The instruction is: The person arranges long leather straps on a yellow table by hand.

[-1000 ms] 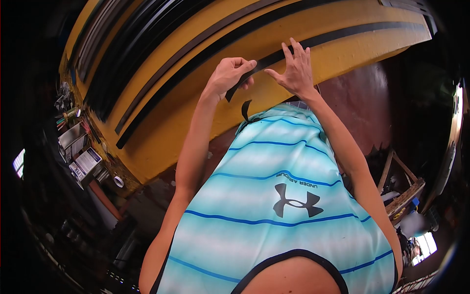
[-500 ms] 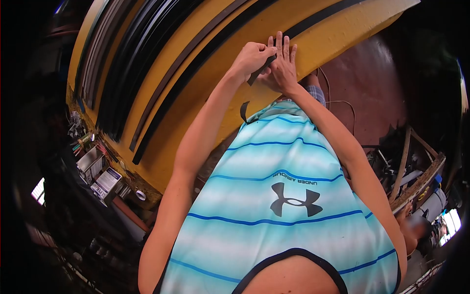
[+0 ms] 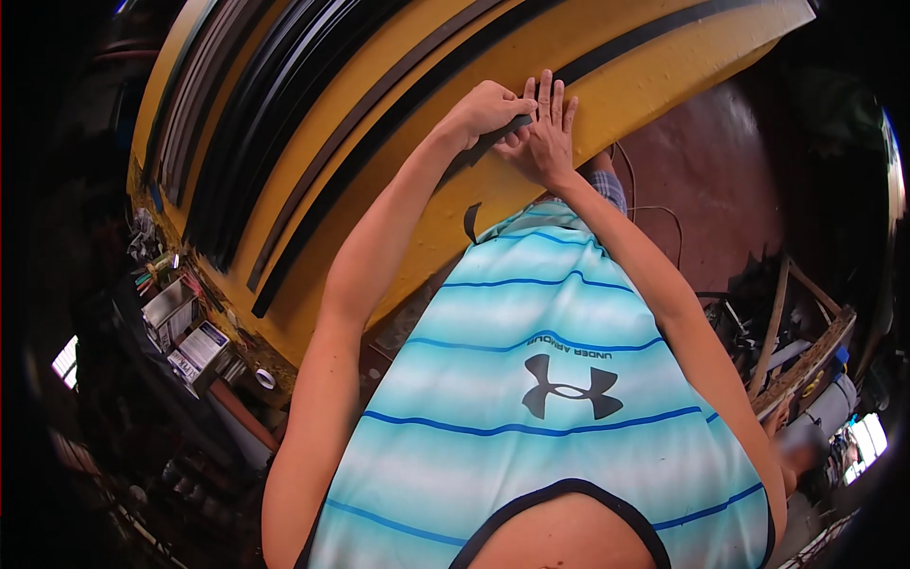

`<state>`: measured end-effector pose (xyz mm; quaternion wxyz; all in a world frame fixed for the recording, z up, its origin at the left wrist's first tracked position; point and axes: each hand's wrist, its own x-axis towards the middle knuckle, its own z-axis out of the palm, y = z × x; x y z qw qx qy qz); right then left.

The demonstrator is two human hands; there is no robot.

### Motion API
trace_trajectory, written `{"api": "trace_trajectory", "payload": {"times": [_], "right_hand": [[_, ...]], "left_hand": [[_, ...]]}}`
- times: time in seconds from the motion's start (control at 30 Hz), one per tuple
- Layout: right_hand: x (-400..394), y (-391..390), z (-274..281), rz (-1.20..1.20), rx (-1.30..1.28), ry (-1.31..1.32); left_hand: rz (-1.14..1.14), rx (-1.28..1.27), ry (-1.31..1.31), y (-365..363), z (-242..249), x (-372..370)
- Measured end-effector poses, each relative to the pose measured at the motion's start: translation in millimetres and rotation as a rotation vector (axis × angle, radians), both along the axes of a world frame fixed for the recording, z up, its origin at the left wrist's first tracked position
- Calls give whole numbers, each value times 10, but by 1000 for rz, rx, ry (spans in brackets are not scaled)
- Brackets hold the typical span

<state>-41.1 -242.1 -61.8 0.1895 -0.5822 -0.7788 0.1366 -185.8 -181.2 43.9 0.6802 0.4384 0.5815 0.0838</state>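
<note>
My left hand (image 3: 485,112) pinches the end of a thin black strip (image 3: 482,150) between thumb and fingers. Beside it, my right hand (image 3: 550,133) lies across the strip with its fingers stretched out and spread. Beyond the right hand, a black strip (image 3: 626,52) runs along the yellow table (image 3: 417,270) toward the upper right; the hand hides whether it is one continuous piece. Parallel to it lie another long black strip (image 3: 332,194) and a brown strip (image 3: 313,171).
Farther left on the table are a bundle of black strips (image 3: 256,123) and several grey-brown strips (image 3: 194,114). Boxes (image 3: 201,351) stand by the table's left end. A cable (image 3: 678,228) lies on the reddish floor (image 3: 701,161). A person (image 3: 801,450) is at the lower right, near a wooden frame (image 3: 806,360).
The black strip by my left hand now lies lower along the table, with more of it showing below the fingers. Both hands stay close together in nearly the same place.
</note>
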Motion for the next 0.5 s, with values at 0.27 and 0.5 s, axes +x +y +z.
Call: {"api": "trace_trajectory", "payload": {"times": [0.27,0.5], "right_hand": [[8,31,226,44,-162,-93],[80,-9,124,73,-119,-144]], "left_hand": [[71,215,-41,272,-82,424],[30,168,3,61,341,58]]}}
